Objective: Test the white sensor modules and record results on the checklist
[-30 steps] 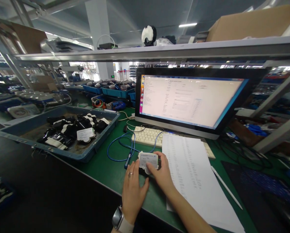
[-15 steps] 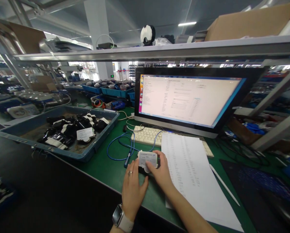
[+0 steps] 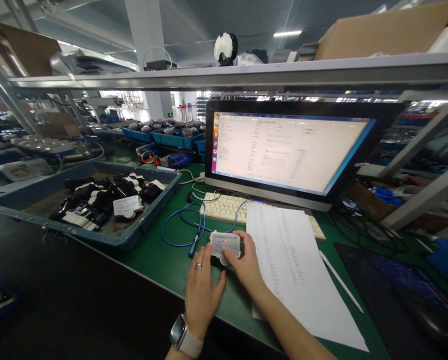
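Note:
A small white box-shaped device [image 3: 225, 244] with a printed label rests on the green bench near its front edge, a small red light showing on its face. My right hand [image 3: 245, 265] wraps round its right side, thumb on the lower front. My left hand [image 3: 202, 290], with a ring and a wristwatch, presses against its left side. A blue cable [image 3: 182, 227] loops away from the device toward the keyboard [image 3: 228, 206].
A blue tray [image 3: 144, 223] of black-and-white devices stands at the left. A lit monitor [image 3: 284, 150] sits behind the keyboard. A printed sheet [image 3: 295, 270] lies to the right with a white pen [image 3: 340, 281] beside it. A shelf runs overhead.
A red light now shows on the device's face. Both hands have stayed on the device; the view has shifted slightly.

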A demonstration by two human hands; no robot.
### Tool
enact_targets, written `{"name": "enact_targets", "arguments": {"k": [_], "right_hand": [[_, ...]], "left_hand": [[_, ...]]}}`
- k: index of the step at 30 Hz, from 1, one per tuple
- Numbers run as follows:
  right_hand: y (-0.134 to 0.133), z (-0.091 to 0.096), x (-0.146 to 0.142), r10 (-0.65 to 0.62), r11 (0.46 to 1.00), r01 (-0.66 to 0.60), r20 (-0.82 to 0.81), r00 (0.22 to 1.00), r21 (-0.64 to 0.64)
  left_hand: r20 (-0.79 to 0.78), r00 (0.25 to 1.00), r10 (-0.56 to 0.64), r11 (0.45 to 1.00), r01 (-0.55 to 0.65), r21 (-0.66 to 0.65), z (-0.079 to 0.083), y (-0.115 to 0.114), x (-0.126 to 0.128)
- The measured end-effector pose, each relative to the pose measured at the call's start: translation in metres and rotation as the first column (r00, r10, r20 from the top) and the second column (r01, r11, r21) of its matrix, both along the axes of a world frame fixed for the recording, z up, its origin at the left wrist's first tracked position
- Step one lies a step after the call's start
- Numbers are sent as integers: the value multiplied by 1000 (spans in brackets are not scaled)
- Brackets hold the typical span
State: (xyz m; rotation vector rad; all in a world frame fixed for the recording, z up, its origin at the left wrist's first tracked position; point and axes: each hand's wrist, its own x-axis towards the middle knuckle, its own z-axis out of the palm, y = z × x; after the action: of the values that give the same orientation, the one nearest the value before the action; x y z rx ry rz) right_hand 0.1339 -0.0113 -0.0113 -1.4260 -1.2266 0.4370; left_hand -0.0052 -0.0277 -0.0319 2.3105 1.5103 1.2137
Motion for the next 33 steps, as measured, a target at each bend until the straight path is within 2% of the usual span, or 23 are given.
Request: {"name": "enact_targets", "arguments": {"k": [10, 33], "right_hand": [[0, 4, -1, -12, 1000, 12, 22, 1000, 26], [-1, 6, -1, 5, 1000, -5, -7, 1000, 8]], "left_hand": [[-11, 1000, 14, 999, -14, 37, 1, 1, 0], [10, 1000, -7, 1000, 7, -1, 6, 0, 0]]}}
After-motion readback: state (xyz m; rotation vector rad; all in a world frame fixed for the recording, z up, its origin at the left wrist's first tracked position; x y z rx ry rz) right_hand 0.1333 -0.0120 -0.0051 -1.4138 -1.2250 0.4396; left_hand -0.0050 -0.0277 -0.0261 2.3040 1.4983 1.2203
